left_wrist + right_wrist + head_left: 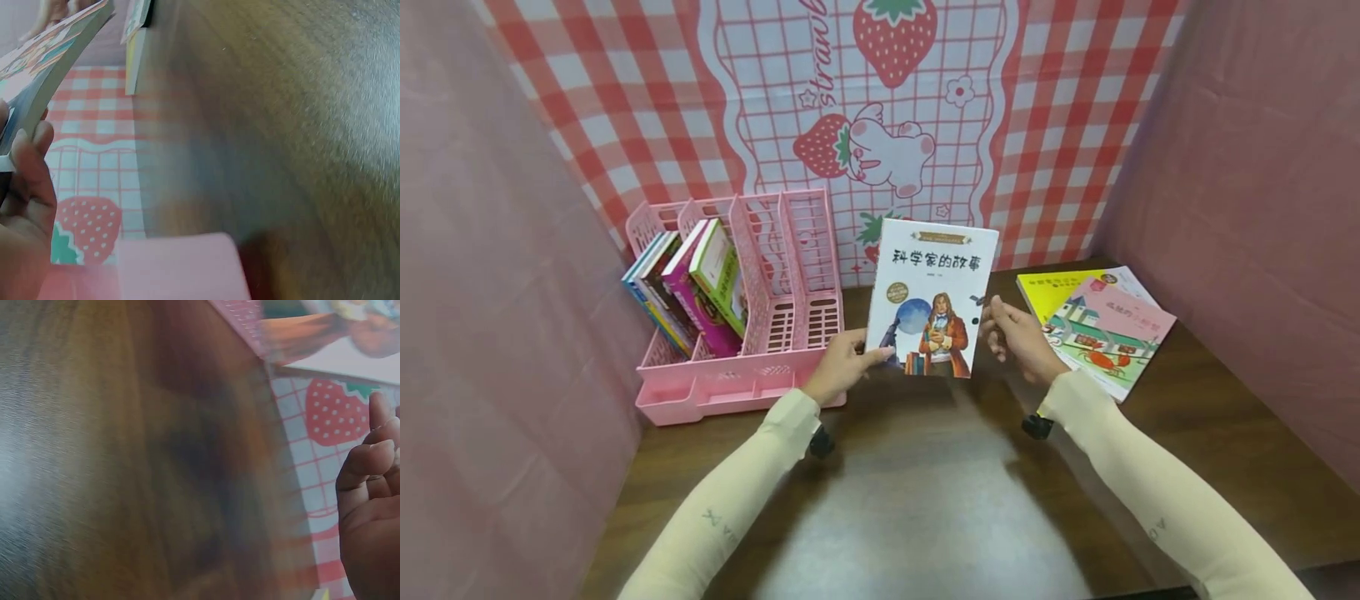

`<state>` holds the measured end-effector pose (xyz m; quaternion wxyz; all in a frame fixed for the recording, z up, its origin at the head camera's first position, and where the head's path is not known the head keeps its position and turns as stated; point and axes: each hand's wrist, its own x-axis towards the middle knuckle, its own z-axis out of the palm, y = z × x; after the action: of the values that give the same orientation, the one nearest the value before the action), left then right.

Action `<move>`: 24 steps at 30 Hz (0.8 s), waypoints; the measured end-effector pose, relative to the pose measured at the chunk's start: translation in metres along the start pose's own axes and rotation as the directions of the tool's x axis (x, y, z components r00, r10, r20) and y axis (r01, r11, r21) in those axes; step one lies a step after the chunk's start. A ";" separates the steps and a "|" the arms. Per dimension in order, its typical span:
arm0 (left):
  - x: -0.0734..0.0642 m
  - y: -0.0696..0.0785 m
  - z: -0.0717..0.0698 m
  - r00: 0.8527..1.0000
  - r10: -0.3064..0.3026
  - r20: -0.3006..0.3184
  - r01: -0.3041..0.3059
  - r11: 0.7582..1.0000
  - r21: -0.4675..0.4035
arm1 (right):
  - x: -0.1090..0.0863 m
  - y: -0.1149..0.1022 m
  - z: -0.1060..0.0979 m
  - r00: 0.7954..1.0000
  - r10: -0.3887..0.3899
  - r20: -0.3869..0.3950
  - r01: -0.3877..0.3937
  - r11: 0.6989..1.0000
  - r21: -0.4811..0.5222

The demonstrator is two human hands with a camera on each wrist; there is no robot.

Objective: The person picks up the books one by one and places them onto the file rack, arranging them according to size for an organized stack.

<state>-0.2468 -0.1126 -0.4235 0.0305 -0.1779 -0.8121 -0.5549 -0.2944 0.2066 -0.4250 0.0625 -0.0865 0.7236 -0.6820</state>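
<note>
Right of the pink rack (737,381), the left hand (838,367) pinches the white book (936,300) by its lower left corner, likely keeping it upright above the desk (880,500). The right hand (1018,337) curls near the edge farther from the rack; contact cannot be told. The rack's dividers (748,250) seemingly prop several leaning books (688,300).

At the centre a white book (934,300) is held up over the desk (917,500). The left hand (844,364) grips it at its 8 o'clock, thumb across the cover; the right hand (1018,337) is at its 4 o'clock, fingers (996,312) curled by the edge, contact unclear. At 9 o'clock a pink rack (741,379) holds tilted books (692,296) in its left compartments. At 3 o'clock overlapping books (1108,329) lie on the desk. A strawberry-print cloth (760,83) hangs at 12 o'clock.
</note>
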 end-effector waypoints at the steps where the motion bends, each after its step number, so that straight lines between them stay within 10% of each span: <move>1: 0.000 0.000 -0.003 1.000 0.000 -0.017 -0.001 1.000 -0.014 | 0.000 0.002 0.001 1.000 0.019 0.012 -0.019 1.000 -0.013; 9: -0.001 0.003 -0.027 0.982 0.013 -0.190 -0.032 0.994 -0.100 | -0.002 0.016 0.023 0.987 0.067 0.146 -0.056 0.995 -0.078; 24: -0.011 -0.001 -0.074 0.882 0.038 -0.469 -0.086 0.993 -0.082 | 0.004 0.026 0.109 0.929 0.132 0.345 -0.040 0.964 -0.263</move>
<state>-0.2476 -0.1831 -0.3994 0.2337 -0.0664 -0.7458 -0.6203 -0.2764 0.1006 -0.4571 0.2123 -0.1847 0.7835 -0.5540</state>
